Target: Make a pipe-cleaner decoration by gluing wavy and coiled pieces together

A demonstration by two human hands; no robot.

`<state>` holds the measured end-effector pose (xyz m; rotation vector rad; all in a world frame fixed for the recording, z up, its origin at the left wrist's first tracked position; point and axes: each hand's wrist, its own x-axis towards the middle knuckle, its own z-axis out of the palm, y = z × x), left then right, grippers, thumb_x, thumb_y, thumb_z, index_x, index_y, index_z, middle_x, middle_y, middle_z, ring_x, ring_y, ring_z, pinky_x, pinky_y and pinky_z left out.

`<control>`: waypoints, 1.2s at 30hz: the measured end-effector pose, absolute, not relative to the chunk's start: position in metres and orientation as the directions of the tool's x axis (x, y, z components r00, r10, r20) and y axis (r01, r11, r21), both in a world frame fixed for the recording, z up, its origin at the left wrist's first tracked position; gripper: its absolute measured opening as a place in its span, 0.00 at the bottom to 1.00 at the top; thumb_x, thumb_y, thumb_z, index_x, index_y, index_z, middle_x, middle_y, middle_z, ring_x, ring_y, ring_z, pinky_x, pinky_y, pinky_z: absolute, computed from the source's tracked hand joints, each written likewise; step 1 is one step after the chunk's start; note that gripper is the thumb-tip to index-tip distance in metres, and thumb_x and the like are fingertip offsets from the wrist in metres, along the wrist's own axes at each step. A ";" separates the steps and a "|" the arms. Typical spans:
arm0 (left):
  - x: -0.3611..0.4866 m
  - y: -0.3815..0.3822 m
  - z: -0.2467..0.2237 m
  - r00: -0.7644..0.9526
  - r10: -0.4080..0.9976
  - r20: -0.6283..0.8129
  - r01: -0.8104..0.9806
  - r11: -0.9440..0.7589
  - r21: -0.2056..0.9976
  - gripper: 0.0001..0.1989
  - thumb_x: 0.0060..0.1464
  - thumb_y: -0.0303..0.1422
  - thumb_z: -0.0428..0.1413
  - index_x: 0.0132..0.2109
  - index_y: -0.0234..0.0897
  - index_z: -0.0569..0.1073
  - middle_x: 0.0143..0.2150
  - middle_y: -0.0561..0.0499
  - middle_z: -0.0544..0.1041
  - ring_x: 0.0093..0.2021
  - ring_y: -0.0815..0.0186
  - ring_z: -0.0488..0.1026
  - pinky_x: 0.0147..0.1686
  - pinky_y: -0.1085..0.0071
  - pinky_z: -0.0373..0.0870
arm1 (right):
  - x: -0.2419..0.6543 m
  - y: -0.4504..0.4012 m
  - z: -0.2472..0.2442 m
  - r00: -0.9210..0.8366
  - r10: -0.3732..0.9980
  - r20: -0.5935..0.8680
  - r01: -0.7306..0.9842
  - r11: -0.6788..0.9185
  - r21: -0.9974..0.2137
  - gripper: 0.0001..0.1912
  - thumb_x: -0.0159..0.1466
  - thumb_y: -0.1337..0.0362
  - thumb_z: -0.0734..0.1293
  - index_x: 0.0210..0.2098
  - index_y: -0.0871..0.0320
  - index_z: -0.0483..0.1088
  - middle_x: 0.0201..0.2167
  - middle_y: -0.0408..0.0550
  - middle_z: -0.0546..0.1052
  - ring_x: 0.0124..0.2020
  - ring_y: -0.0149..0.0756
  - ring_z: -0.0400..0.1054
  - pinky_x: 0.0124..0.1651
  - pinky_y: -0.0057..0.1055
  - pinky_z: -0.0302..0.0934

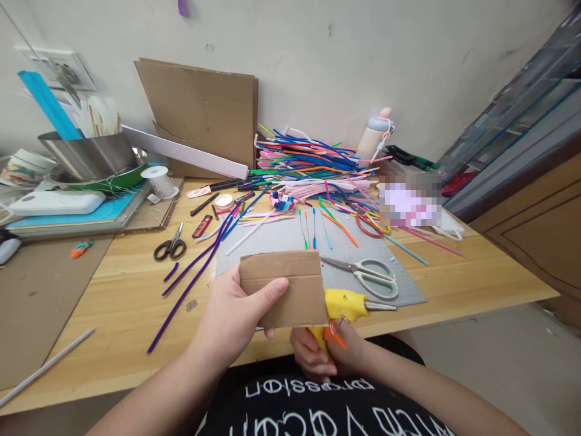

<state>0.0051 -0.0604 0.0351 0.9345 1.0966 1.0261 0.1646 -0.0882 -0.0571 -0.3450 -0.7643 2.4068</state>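
Note:
My left hand (231,309) grips a small rectangular piece of cardboard (295,290), thumb flat on its face and fingers behind it. Below and partly behind the cardboard, my right hand (313,351) is closed around the handle of a yellow glue gun (347,304). The glue gun has an orange trigger, and its metal nozzle points to the right. Cardboard covers the rear of its body. Just beyond lie scissors with pale green handles (374,278), on a grey cutting mat (408,290).
A heap of colourful pipe cleaners (313,160) lies against the wall, beside leaning cardboard sheets (204,115). Black-handled scissors (170,245) and purple pipe cleaners (190,278) lie left of the mat. A metal pot (91,157) stands at the back left, a bottle (373,136) at the back right.

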 end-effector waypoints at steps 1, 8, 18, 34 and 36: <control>0.005 -0.061 0.036 0.133 0.963 -0.234 -0.177 0.255 0.951 0.19 0.41 0.35 0.66 0.40 0.33 0.71 0.26 0.52 0.75 0.16 0.71 0.68 0.07 0.79 0.64 | 0.164 -0.089 -0.055 -0.789 0.608 -0.091 -0.451 -0.673 -0.586 0.29 0.56 0.36 0.59 0.19 0.56 0.58 0.12 0.34 0.56 0.08 0.20 0.45 0.13 0.24 0.41; 0.010 -0.063 0.036 0.095 0.973 -0.208 -0.194 0.223 0.955 0.16 0.41 0.34 0.66 0.37 0.33 0.72 0.24 0.53 0.75 0.16 0.71 0.68 0.08 0.79 0.64 | 0.159 -0.091 -0.058 -0.723 0.680 -0.120 -0.503 -0.638 -0.583 0.28 0.56 0.36 0.55 0.21 0.56 0.58 0.12 0.33 0.54 0.08 0.21 0.43 0.12 0.23 0.43; 0.013 -0.063 0.030 0.117 0.965 -0.235 -0.252 0.258 0.933 0.19 0.41 0.34 0.66 0.40 0.34 0.71 0.27 0.52 0.76 0.17 0.70 0.69 0.07 0.80 0.62 | 0.157 -0.089 -0.057 -0.644 0.741 -0.189 -0.527 -0.610 -0.592 0.24 0.58 0.43 0.58 0.21 0.57 0.59 0.11 0.34 0.55 0.09 0.20 0.44 0.12 0.21 0.44; 0.026 -0.061 0.035 0.110 0.970 -0.216 -0.380 0.242 0.893 0.18 0.42 0.34 0.66 0.41 0.36 0.71 0.32 0.51 0.78 0.21 0.70 0.72 0.10 0.81 0.63 | 0.154 -0.080 -0.044 -0.532 0.815 -0.229 -0.569 -0.545 -0.616 0.21 0.54 0.48 0.65 0.18 0.58 0.61 0.11 0.35 0.59 0.08 0.20 0.44 0.11 0.22 0.45; 0.024 -0.060 0.041 0.055 0.986 -0.159 -0.406 0.168 0.898 0.17 0.42 0.34 0.66 0.40 0.36 0.71 0.31 0.52 0.77 0.20 0.71 0.71 0.10 0.81 0.64 | 0.157 -0.077 -0.044 -0.609 0.767 -0.200 -0.563 -0.597 -0.572 0.24 0.55 0.44 0.64 0.18 0.58 0.59 0.11 0.34 0.58 0.08 0.20 0.43 0.11 0.21 0.45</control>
